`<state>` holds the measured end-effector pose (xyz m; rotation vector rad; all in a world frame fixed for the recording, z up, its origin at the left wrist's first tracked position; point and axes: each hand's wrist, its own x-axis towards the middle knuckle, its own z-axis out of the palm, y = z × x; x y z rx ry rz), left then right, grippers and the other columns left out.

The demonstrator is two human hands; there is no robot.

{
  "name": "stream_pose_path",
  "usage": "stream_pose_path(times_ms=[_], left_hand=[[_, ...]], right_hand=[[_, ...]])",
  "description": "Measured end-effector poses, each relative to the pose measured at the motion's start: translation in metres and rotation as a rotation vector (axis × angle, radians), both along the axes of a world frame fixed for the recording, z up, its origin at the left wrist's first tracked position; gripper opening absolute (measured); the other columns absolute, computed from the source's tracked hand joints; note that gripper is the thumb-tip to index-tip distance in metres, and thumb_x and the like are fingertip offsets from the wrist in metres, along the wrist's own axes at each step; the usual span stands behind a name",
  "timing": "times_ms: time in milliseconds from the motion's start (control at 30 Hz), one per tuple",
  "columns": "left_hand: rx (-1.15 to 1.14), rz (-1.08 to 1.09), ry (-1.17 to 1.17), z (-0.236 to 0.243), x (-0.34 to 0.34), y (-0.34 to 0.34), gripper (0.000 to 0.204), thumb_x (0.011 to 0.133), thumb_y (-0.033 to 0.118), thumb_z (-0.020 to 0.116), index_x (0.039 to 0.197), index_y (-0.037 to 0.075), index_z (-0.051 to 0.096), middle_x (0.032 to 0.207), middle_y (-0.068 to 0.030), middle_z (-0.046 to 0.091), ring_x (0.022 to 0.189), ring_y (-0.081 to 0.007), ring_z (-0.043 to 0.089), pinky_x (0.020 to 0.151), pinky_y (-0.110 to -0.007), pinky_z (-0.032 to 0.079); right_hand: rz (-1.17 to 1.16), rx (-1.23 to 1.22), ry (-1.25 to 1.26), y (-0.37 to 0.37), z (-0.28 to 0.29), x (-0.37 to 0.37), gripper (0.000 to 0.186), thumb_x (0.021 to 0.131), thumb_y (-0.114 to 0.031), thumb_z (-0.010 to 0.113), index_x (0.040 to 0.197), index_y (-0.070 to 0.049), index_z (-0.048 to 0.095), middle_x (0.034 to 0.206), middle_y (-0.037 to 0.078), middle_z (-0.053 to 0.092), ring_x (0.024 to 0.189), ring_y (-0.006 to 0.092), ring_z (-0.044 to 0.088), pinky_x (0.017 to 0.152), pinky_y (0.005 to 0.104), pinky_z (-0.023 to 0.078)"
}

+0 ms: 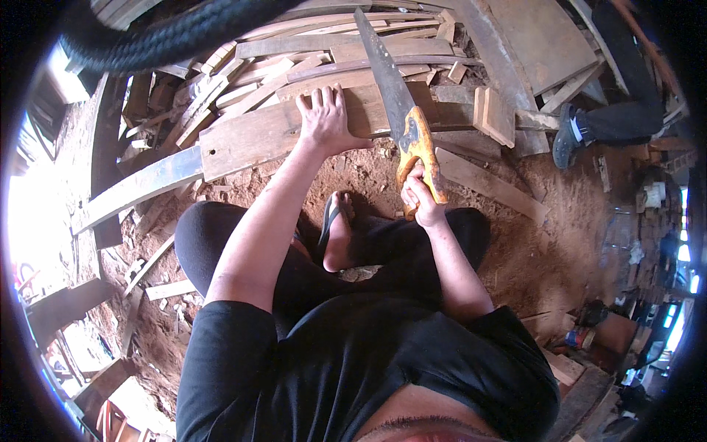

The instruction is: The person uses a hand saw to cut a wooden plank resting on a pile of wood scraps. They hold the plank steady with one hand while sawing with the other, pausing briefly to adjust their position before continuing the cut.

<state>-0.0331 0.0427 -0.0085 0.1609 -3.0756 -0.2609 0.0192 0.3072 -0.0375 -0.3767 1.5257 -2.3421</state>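
Observation:
My right hand (421,197) is wrapped round the yellow handle of a handsaw (388,77). The saw's grey blade points away from me and lies across a wide brown plank (250,138); I cannot tell whether its teeth are in the wood. Flat on top of that plank rests my left hand (324,121), fingers spread and thumb stretched toward the blade. The plank runs from left to right in front of my knees, and its left end overlaps a pale, curved-looking board (140,184).
Loose boards and offcuts (294,70) are heaped beyond the plank. A short block (495,116) stands at its right. Another person's shod foot (567,136) is on the dirt floor (567,236) at the right. A dark ribbed tube (169,40) crosses the upper left.

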Motion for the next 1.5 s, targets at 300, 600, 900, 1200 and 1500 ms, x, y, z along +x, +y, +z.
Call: stream_pose_path(times_ms=[300, 600, 900, 1200, 1500], left_hand=[[0.122, -0.028, -0.177, 0.013, -0.01, -0.01, 0.141, 0.058, 0.087, 0.079, 0.153, -0.011, 0.041, 0.154, -0.027, 0.048, 0.147, -0.0419, 0.042, 0.117, -0.08, 0.021], [0.188, -0.036, -0.276, 0.02, -0.02, -0.016, 0.138, 0.057, 0.09, 0.078, 0.148, -0.009, 0.049, 0.152, -0.0271, 0.052, 0.145, -0.0428, 0.046, 0.118, -0.078, 0.024], [0.222, -0.027, -0.321, 0.016, -0.03, -0.02, 0.137, 0.055, 0.091, 0.077, 0.147, -0.007, 0.052, 0.152, -0.0251, 0.053, 0.146, -0.0413, 0.045, 0.117, -0.076, 0.026], [0.205, -0.039, -0.275, 0.011, -0.028, -0.019, 0.135, 0.055, 0.089, 0.079, 0.146, -0.008, 0.052, 0.149, -0.0268, 0.054, 0.144, -0.0422, 0.047, 0.116, -0.076, 0.026], [0.329, -0.047, -0.395, 0.018, -0.038, -0.028, 0.136, 0.055, 0.089, 0.079, 0.146, -0.008, 0.052, 0.15, -0.0279, 0.054, 0.144, -0.0428, 0.048, 0.119, -0.077, 0.023]], right_hand=[[-0.07, 0.352, 0.337, 0.007, -0.025, 0.017, 0.013, 0.09, -0.014, 0.071, 0.092, -0.006, 0.061, 0.079, 0.002, 0.061, 0.076, 0.0149, 0.06, 0.073, 0.0323, 0.048], [0.068, 0.067, 0.183, 0.001, 0.026, 0.028, 0.007, 0.1, -0.006, 0.058, 0.095, -0.005, 0.053, 0.068, 0.0, 0.05, 0.052, 0.0068, 0.047, 0.047, 0.0239, 0.038], [0.042, 0.134, -0.056, -0.005, 0.071, 0.007, 0.007, 0.102, -0.009, 0.062, 0.096, -0.008, 0.058, 0.064, -0.003, 0.049, 0.049, 0.0051, 0.044, 0.044, 0.0233, 0.037], [0.096, 0.206, -0.239, -0.021, 0.091, -0.04, 0.018, 0.104, -0.021, 0.059, 0.088, -0.012, 0.055, 0.058, -0.006, 0.041, 0.043, 0.0062, 0.039, 0.043, 0.024, 0.034], [0.051, 0.184, -0.2, -0.002, 0.103, 0.013, 0.012, 0.104, -0.01, 0.057, 0.092, -0.01, 0.055, 0.062, -0.005, 0.043, 0.045, 0.0053, 0.039, 0.044, 0.0232, 0.036]])
